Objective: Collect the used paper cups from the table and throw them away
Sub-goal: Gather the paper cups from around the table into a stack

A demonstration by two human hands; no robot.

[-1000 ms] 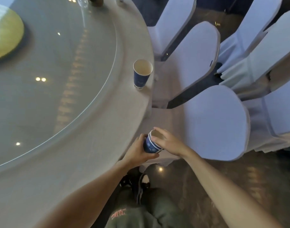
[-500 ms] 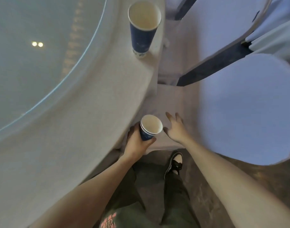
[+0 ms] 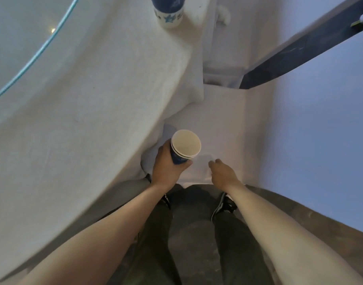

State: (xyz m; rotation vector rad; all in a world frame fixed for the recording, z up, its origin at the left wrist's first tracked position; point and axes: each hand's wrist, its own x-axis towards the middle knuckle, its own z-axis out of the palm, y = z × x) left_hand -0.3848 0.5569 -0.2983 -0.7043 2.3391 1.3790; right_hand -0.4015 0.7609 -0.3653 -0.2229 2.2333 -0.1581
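Observation:
My left hand (image 3: pixel 167 167) grips a stack of nested blue paper cups (image 3: pixel 183 148) with white rims, held upright just past the table's edge. Beside it my right hand (image 3: pixel 222 173) hangs empty, palm down, fingers loosely curled and a little apart. Another blue paper cup (image 3: pixel 168 14) stands on the white tablecloth near the table's edge at the top of the view; only its lower half shows.
The round table (image 3: pixel 84 124) with a white cloth fills the left; its glass turntable edge (image 3: pixel 32 56) curves at top left. White-covered chairs (image 3: pixel 324 130) crowd the right and stand close ahead. My legs and shoes are below on the brown floor (image 3: pixel 320 219).
My right hand has let go of the cup stack and drawn back to the right. The view has moved forward and tilted down, so the standing cup now sits at the top edge.

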